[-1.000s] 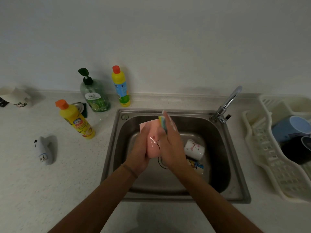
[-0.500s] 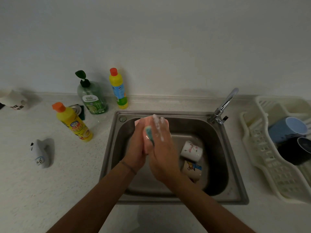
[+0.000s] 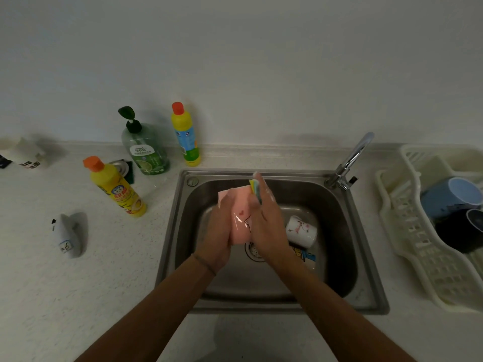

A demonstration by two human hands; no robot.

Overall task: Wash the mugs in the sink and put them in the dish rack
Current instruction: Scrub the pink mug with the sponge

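Observation:
Over the steel sink my left hand grips a pink mug from its left side. My right hand presses a yellow and green sponge against the mug's right side, fingers pointing away from me, with foam on them. A white mug with a pink pattern lies on its side in the basin to the right. Just below it lies another mug with a blue and yellow print, partly hidden by my right wrist.
A cream dish rack on the right holds a blue mug and a dark mug. The tap stands at the sink's back right. Two yellow bottles and a green soap dispenser stand left of the sink.
My right hand slid the sponge back up along the pink mug's side, after a downward stroke half a second ago. My left hand keeps its grip on the mug.

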